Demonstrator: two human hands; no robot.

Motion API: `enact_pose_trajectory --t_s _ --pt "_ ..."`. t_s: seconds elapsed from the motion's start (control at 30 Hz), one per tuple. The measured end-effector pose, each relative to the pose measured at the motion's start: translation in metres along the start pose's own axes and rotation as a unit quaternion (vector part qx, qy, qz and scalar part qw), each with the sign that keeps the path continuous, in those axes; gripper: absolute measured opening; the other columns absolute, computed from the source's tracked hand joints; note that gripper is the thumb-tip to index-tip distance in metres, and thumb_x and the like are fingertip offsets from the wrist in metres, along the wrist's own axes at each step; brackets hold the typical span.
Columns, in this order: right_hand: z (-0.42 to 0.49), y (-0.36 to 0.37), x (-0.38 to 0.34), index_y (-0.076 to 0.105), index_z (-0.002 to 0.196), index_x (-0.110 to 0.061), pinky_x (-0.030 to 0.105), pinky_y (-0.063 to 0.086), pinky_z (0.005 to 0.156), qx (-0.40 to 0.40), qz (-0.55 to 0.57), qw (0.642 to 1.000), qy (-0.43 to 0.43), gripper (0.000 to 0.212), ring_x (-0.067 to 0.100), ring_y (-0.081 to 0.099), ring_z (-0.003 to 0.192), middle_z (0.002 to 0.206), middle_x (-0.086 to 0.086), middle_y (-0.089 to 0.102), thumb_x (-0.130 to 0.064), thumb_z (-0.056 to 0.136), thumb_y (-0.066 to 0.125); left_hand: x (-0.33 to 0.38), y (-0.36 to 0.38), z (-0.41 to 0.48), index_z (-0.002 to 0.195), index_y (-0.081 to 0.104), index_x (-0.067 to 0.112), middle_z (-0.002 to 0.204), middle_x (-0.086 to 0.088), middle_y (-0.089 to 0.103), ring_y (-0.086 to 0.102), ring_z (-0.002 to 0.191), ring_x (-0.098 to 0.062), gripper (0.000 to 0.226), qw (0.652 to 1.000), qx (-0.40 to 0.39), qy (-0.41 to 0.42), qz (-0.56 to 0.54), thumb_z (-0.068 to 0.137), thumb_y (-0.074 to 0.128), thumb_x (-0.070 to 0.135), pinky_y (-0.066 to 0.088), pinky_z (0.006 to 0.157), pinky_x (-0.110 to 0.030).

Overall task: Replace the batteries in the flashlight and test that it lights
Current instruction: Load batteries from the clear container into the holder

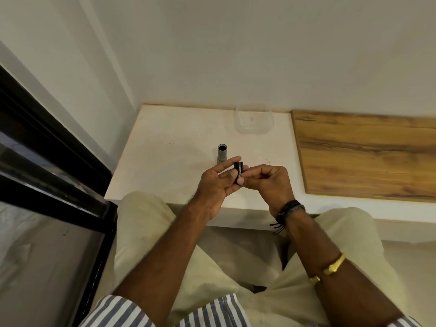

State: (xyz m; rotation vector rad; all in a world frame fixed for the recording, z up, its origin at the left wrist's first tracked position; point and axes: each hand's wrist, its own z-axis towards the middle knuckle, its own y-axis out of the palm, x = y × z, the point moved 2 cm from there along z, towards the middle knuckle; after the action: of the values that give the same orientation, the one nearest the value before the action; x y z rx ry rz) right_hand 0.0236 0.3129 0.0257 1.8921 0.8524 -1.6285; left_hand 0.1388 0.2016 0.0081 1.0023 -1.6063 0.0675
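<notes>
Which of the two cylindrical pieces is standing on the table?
The grey tube, upright with its open end up. The shorter black piece is held between the left hand and right hand.

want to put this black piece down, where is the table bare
Bare white table left of the upright flashlight body, and between it and the wooden board. Crowded at the near edge around the held black piece; a clear container sits at the back.
</notes>
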Motion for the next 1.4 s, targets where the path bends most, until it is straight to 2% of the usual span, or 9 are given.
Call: enact_pose_trajectory --t_s 0.17,0.3,0.5,0.73,0.9,1.0,1.17,1.3,1.4 --pt "0.000 -0.002 0.007 0.078 0.088 -0.008 0.041 0.063 0.086 0.004 -0.016 1.000 0.006 0.020 0.025 0.077 0.083 0.086 0.008 0.080 0.001 0.072 0.087 -0.003 0.001 0.002 0.134 0.061 0.015 0.119 -0.008 0.074 0.070 0.113 -0.025 0.038 0.999 -0.006 0.002 0.042 0.099 0.058 0.003 0.058 0.094 -0.037" --pt "-0.002 0.004 0.011 0.068 0.118 -0.024 0.028 0.062 0.078 0.043 -0.126 0.988 -0.085 0.047 0.014 0.073 0.083 0.099 -0.003 0.075 -0.007 0.078 0.086 -0.003 0.001 0.006 0.143 0.050 0.020 0.126 -0.008 0.071 0.069 0.115 -0.022 0.048 0.998 0.006 0.023 0.057 0.098 0.061 0.006 0.058 0.093 -0.037" --pt "-0.003 0.009 0.009 0.071 0.120 -0.026 0.005 0.051 0.073 0.049 -0.223 0.957 -0.178 0.032 -0.009 0.066 0.087 0.099 -0.034 0.064 -0.026 0.089 0.078 -0.002 -0.005 0.010 0.137 0.057 0.016 0.117 0.000 0.074 0.072 0.109 -0.021 0.043 0.998 0.016 0.021 0.062 0.095 0.065 0.008 0.060 0.083 -0.031" --pt "0.000 0.008 0.013 0.064 0.117 -0.026 0.000 0.046 0.066 0.031 -0.253 0.956 -0.148 0.027 -0.015 0.063 0.083 0.096 -0.031 0.060 -0.025 0.092 0.074 -0.005 -0.005 0.014 0.138 0.057 0.016 0.120 -0.004 0.073 0.072 0.109 -0.023 0.040 0.996 0.008 0.006 0.091 0.099 0.060 0.009 0.060 0.090 -0.040" --pt "0.004 0.004 0.013 0.065 0.107 -0.023 0.020 0.059 0.070 0.062 -0.179 0.974 -0.123 0.021 0.001 0.071 0.078 0.085 -0.012 0.072 -0.018 0.089 0.074 -0.007 -0.002 0.016 0.135 0.059 0.012 0.110 0.000 0.077 0.074 0.105 -0.023 0.036 0.996 0.008 0.013 0.089 0.100 0.059 0.010 0.060 0.083 -0.034" --pt "0.006 0.005 0.015 0.066 0.106 -0.018 0.029 0.064 0.074 0.079 -0.113 0.984 -0.108 0.017 0.010 0.074 0.077 0.083 0.000 0.075 -0.011 0.091 0.070 -0.008 0.000 0.017 0.121 0.067 0.007 0.099 -0.001 0.079 0.077 0.093 -0.020 0.025 0.985 0.076 0.072 0.134 0.097 0.063 0.011 0.063 0.078 -0.033" --pt "0.010 0.003 0.020 0.066 0.113 -0.023 0.044 0.065 0.065 0.072 -0.019 0.997 -0.037 0.018 0.023 0.077 0.082 0.105 0.012 0.069 -0.014 0.098 0.062 -0.002 -0.013 0.031 0.107 0.067 0.009 0.084 0.000 0.075 0.074 0.072 -0.015 0.022 0.891 0.293 0.200 0.284 0.089 0.073 0.020 0.064 0.072 -0.034" --pt "0.013 0.002 0.025 0.068 0.121 -0.020 0.045 0.065 0.067 0.079 0.000 0.996 -0.032 0.023 0.026 0.077 0.083 0.107 0.016 0.070 -0.014 0.099 0.064 0.005 -0.025 0.057 0.135 0.057 0.011 0.086 -0.001 0.071 0.065 0.076 -0.014 0.054 0.863 0.271 0.162 0.393 0.085 0.077 0.021 0.051 0.076 -0.022" --pt "0.014 -0.001 0.029 0.068 0.123 -0.018 0.041 0.065 0.069 0.092 0.021 0.995 -0.016 0.027 0.027 0.076 0.083 0.105 0.016 0.073 -0.012 0.096 0.069 0.004 -0.032 0.070 0.138 0.058 0.015 0.080 -0.002 0.069 0.062 0.074 -0.013 0.055 0.856 0.242 0.156 0.429 0.086 0.076 0.021 0.048 0.077 -0.021"
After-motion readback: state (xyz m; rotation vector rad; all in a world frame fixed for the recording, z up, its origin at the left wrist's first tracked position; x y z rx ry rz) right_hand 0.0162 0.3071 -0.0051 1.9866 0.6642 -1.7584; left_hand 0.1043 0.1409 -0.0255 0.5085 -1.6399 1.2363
